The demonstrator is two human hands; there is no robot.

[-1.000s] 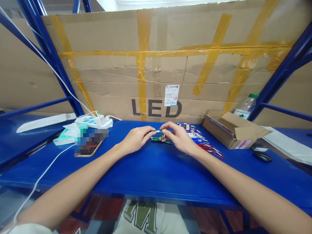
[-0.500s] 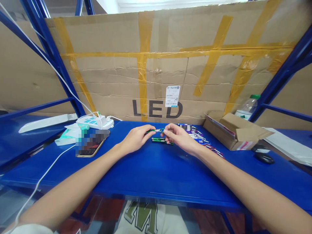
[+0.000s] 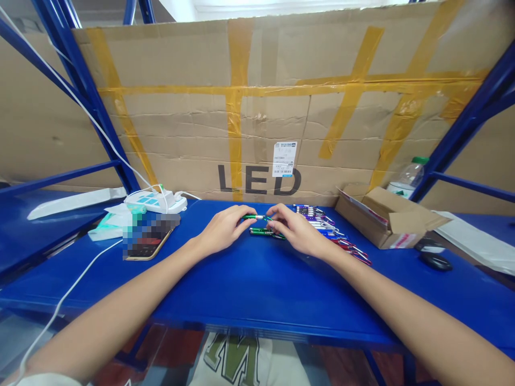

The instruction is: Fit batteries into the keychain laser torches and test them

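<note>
My left hand point(image 3: 226, 229) pinches a slim green pen point(image 3: 254, 217) with a silver part, held level just above the blue table. My right hand point(image 3: 296, 229) has its thumb and fingertips closed on the small clip-like end of that pen. Below it on the table lie green pens point(image 3: 260, 231), partly hidden by my right fingers; how many I cannot tell. Just right of my right hand, rows of similar pens in purple, blue point(image 3: 336, 234) and red point(image 3: 356, 251), with metal clips, lie grouped by colour. My right hand and forearm cover part of them.
An open cardboard box point(image 3: 388, 217) stands at the right, near a black mouse point(image 3: 436, 261) and a plastic bottle point(image 3: 407, 177). At left are a phone point(image 3: 149, 244), a power strip point(image 3: 155, 201) and a tissue pack point(image 3: 108, 225). A large cardboard sheet point(image 3: 193, 134) closes off the back.
The fingers of my right hand have shifted slightly at the pen's clip end, and the pen has turned a little. Both hands stay in nearly the same place.
</note>
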